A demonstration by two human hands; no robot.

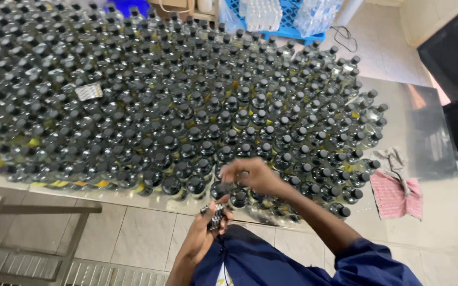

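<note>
We note the right hand [253,177] at the near edge of the steel table [425,132], fingers curled over a black-capped bottle [238,198] in the front row; left hand [210,222] just below, closed around a small stack of labels [217,216]; pink cloth [396,196] well apart to the right.

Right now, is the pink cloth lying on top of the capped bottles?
No, the pink cloth lies flat on the bare metal table, to the right of the capped bottles.

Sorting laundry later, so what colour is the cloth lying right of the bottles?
Pink with fine stripes; the cloth shows best in the head view.
</note>
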